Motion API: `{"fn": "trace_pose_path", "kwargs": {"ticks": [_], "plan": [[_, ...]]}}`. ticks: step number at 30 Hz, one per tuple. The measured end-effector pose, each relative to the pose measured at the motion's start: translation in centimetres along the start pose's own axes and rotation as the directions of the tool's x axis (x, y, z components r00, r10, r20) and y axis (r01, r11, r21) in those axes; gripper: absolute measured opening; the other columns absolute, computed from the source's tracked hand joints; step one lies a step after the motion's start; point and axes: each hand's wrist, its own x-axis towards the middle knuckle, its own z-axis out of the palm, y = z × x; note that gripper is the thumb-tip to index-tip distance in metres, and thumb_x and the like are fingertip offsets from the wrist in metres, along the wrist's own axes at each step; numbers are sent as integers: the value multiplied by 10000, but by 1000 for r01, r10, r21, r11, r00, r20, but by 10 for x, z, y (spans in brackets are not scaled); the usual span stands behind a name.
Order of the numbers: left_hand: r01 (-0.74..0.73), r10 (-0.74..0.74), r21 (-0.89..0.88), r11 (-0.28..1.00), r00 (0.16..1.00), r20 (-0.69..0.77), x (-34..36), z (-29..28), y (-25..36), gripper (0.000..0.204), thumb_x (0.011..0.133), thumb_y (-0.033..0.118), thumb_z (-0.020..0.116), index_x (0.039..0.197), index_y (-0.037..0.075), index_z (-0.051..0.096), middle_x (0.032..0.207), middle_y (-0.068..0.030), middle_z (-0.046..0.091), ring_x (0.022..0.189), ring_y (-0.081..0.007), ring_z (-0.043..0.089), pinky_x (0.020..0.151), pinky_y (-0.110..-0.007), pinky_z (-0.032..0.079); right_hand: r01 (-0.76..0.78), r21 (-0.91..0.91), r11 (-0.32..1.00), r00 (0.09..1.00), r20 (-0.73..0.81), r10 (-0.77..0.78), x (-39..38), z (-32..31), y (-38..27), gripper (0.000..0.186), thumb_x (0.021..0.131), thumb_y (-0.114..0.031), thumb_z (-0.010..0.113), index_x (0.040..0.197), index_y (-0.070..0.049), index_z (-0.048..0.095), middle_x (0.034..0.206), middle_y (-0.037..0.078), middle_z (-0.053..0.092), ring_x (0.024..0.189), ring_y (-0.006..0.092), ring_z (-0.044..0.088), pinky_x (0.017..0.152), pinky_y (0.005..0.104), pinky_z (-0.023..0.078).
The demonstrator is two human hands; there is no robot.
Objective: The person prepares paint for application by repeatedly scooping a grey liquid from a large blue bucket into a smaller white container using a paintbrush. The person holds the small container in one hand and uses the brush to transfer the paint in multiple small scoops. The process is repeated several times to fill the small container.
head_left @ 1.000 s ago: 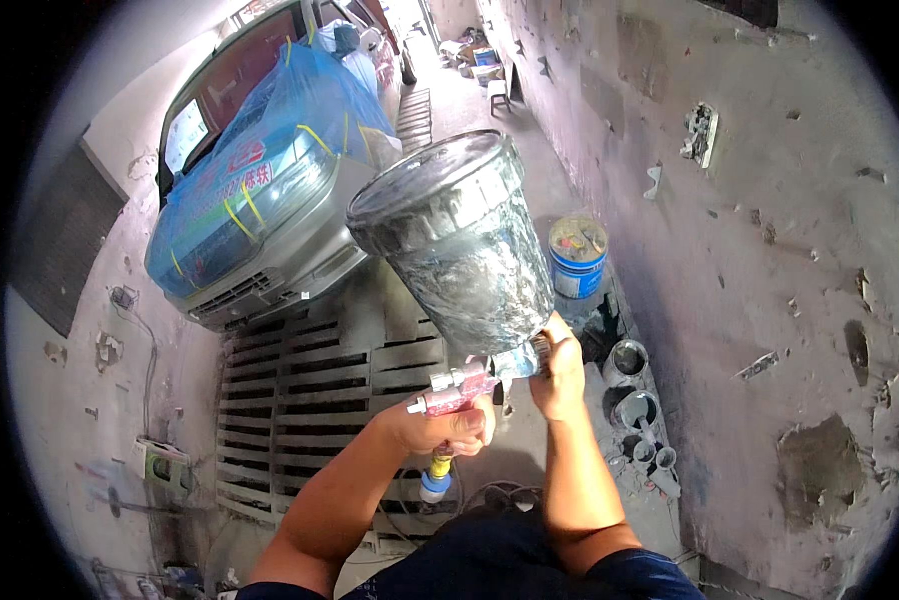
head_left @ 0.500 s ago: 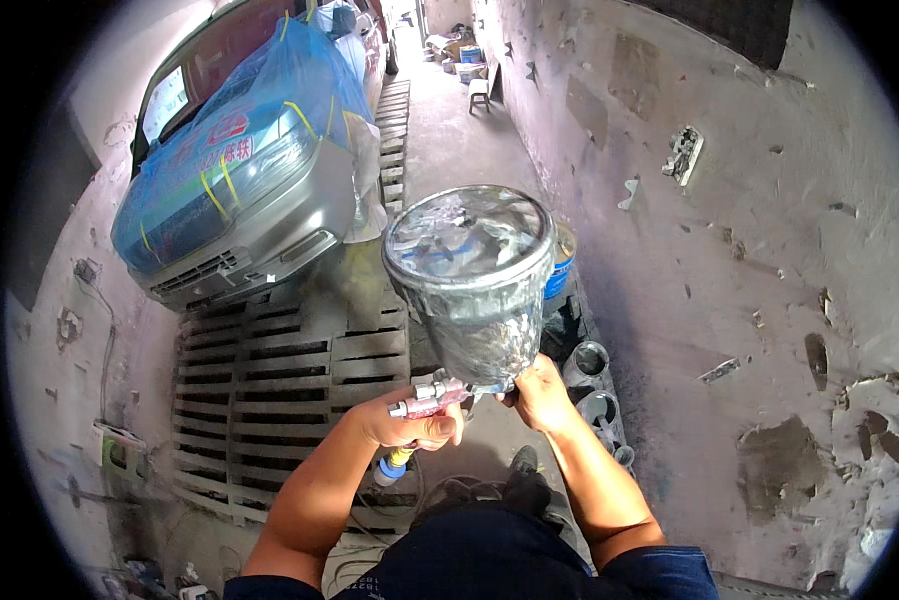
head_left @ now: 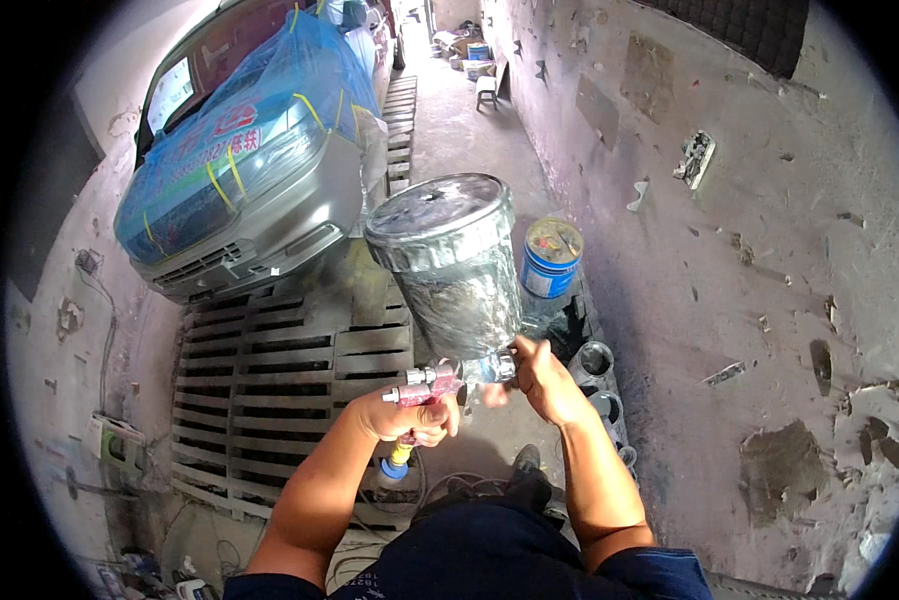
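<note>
A spray gun with a red body is held out in front of my chest. Its large, paint-smeared cup stands on top, lid on, leaning a little to the left. My left hand is wrapped round the handle, and a yellow and blue fitting hangs below it. At the gun's front end, under the cup, my right hand pinches the nozzle part with thumb and forefinger; some of its fingers are blurred.
A silver car covered with blue masking film stands ahead on the left, beside slatted floor grating. A blue paint bucket and several open tins line the foot of the right wall. Farther off is a small stool.
The cup has tipped to the left and shows more of its side. The blue bucket behind has come into fuller view. My right hand's fingers have shifted at the nozzle.
</note>
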Motion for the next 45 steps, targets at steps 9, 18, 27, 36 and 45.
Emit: {"fn": "trace_pose_path", "kwargs": {"ticks": [9,18,27,36,45], "plan": [[29,-23,88,996,998,-65,-8,-13,1,385,896,370,606,851,-12,587,534,0,415,467,-80,347,467,-254,303,187,-210,960,982,41,-183,0,5,13,483,913,-342,603,1255,-46,433,1124,74,532,1056,153,484,811,316,459],[38,-29,98,994,996,-90,-13,-22,-1,369,882,359,626,848,-8,600,546,8,417,476,-81,356,477,-251,314,-137,38,990,990,-38,139,15,-1,10,388,953,-327,518,1197,-32,451,938,133,621,755,205,632,651,289,512],[14,-5,108,994,997,-82,-14,-29,0,339,890,329,625,861,-7,603,564,0,435,490,-91,373,469,-259,315,-323,420,848,920,-70,385,21,-5,14,548,938,-575,389,1036,-55,533,774,127,616,612,205,577,474,265,426],[87,-47,174,981,973,-224,-36,-35,-13,239,894,249,650,858,16,609,615,5,479,550,-87,431,499,-249,347,-185,582,792,975,10,220,4,-14,28,650,946,-581,329,1129,-3,561,1024,153,613,854,280,630,612,325,537],[146,50,510,847,935,-351,-43,-24,-25,220,866,266,683,839,55,628,721,4,559,681,-97,493,628,-271,404,-62,578,814,987,-84,135,0,3,12,467,937,-403,483,1116,18,578,1029,135,621,923,294,612,756,416,539]]}}
